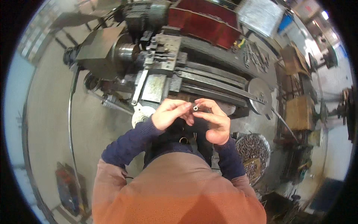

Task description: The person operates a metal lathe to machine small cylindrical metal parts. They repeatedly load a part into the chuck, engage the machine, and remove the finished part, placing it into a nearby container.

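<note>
A small, round metal piece with a hole in its end point(195, 108) is held up in front of my chest, over the near side of a lathe point(212, 80). My right hand point(216, 121) has it between thumb and fingertips. From the other side, my left hand point(169, 114) is closed, its thumb and forefinger pinched against the same piece. My fingers cover part of it, so its length and exact kind do not show. Beyond my hands are the lathe's tool post point(164, 50) and, to the left, its chuck point(126, 51).
At the right, a round tub point(267, 149) is heaped with small metal parts. A red metal box point(203, 26) stands behind the lathe, with several wrenches point(255, 56) beside it. A round metal plate point(260, 93) sits at the bed's right end. A long bar point(71, 123) extends on the left.
</note>
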Motion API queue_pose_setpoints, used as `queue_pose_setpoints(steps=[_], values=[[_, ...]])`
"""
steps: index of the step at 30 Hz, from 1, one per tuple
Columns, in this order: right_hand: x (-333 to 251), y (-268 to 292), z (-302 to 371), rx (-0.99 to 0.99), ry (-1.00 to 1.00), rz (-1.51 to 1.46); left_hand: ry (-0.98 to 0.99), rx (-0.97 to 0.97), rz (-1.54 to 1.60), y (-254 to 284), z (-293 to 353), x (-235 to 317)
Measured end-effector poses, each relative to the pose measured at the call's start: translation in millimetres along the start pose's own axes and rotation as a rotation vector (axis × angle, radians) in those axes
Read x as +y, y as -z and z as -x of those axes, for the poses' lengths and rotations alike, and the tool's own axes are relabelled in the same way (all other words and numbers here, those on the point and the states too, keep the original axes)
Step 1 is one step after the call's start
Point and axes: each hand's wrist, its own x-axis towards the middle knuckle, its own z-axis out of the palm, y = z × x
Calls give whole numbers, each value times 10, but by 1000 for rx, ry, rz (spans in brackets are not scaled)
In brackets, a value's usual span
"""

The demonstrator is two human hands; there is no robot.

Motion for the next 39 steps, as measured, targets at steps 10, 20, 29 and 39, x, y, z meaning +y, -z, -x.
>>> queue_pose_setpoints(steps=[10,20,29,39], values=[[49,-84,19,-18,-31,-32,78,-30,327,-30,45,-156],[45,-146,8,-33,-5,24,41,11,348,-8,79,-176],[-56,-232,-14,-17,-116,-51,51,10,433,-11,120,-214],[-138,-244,-102,-96,2,432,-71,257,-168,0,175,-34]])
